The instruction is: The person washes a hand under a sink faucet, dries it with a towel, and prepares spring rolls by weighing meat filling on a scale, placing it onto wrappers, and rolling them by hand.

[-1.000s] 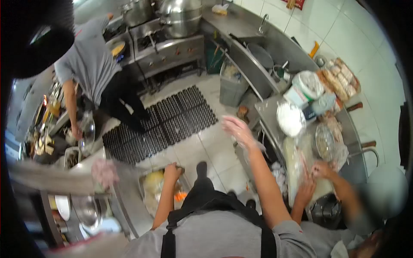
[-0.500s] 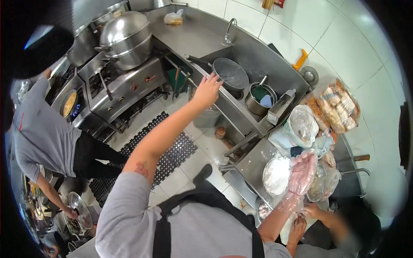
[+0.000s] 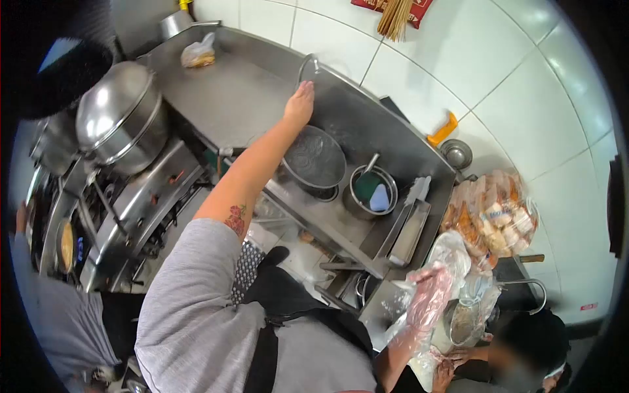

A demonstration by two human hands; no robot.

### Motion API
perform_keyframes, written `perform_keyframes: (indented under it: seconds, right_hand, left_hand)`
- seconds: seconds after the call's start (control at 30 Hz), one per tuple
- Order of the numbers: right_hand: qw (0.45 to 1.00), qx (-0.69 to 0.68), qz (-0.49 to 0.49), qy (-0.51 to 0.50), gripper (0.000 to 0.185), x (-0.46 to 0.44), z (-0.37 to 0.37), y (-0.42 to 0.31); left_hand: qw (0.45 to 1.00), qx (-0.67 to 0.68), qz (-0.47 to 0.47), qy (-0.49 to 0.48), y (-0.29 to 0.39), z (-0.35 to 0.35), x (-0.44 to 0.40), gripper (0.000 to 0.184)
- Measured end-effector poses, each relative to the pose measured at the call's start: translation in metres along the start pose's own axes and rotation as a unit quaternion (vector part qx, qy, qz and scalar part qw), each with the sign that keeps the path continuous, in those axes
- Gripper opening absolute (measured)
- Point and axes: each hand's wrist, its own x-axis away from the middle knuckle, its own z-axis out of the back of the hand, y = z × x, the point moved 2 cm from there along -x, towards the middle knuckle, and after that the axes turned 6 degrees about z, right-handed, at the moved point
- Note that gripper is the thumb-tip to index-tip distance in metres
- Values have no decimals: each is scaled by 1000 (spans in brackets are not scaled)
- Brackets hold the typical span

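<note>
My left hand (image 3: 300, 105), bare, reaches to the curved faucet (image 3: 309, 65) over the sink; its fingers are close together, and whether they grip the spout is hidden. Below it a round pan (image 3: 314, 157) lies in the sink beside a pot (image 3: 372, 191) with a green scrubber and a blue sponge. My right hand (image 3: 431, 288), in a clear plastic glove, hangs with fingers apart over the counter, near a plastic-lined container (image 3: 451, 252) and a bowl (image 3: 462, 322). Nothing shows in its grasp.
A large lidded steamer (image 3: 121, 118) stands by the stove at left, near a pan (image 3: 67, 245) over a blue flame. Bagged bread (image 3: 501, 213) lies at right. A co-worker's hands (image 3: 452, 363) are at lower right; another person (image 3: 59, 327) stands at lower left.
The view has turned toward the sink. My left hand has moved from the low container up to the faucet. My gloved right hand has come over to the counter on the right.
</note>
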Motion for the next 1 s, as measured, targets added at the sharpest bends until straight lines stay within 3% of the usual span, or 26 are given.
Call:
perform_keyframes:
  seconds: [0.1, 0.13, 0.23, 0.33, 0.43, 0.47, 0.53, 0.57, 0.63, 0.67, 0.77, 0.8, 0.9, 1.0]
  right_hand:
    - [995, 27, -5, 96, 32, -7, -6, 17]
    - [992, 40, -5, 120, 33, -12, -11, 22]
    - [989, 27, -4, 146, 27, -25, -28, 28]
    - [993, 10, 29, 113, 25, -31, -42, 41]
    - [996, -14, 29, 86, 26, -38, -56, 49]
    - [995, -19, 35, 90, 25, -41, -65, 47]
    - [987, 22, 51, 148, 25, -38, -61, 50]
    - [982, 44, 59, 175, 25, -36, -58, 50]
    - [968, 73, 41, 236, 26, -35, -63, 41]
    - [958, 100, 41, 266, 27, -35, -65, 37]
    - [939, 149, 55, 304, 30, -30, -70, 24]
    - [937, 146, 61, 311, 30, -26, -64, 22]
    - [932, 152, 73, 321, 28, -13, -53, 20]
    - [919, 157, 80, 352, 26, -2, -46, 17]
  left_hand:
    - [992, -105, -59, -25, 5, -39, -33, 51]
    - [979, -99, -110, -143, 4, -43, -41, 50]
    - [954, -106, -121, -255, 6, -33, -36, 48]
    - [961, -16, -136, -240, -3, -34, -17, 52]
    - [990, 142, -4, -26, 0, -24, -11, 49]
    - [959, 271, -30, -73, 4, -28, -12, 43]
    - [839, 511, -83, -170, 20, -41, -12, 31]
    - [702, 659, -12, -270, 34, -59, -15, 24]
    - [323, 834, 136, -427, 70, -100, -16, 15]
    - [307, 829, 183, -431, 58, -75, -15, 24]
    - [103, 858, 248, -438, 73, -80, -13, 24]
    - [100, 859, 239, -442, 80, -81, -13, 31]
    - [-1, 856, 316, -409, 85, -76, -5, 40]
    - [-41, 861, 316, -396, 96, -85, -5, 42]
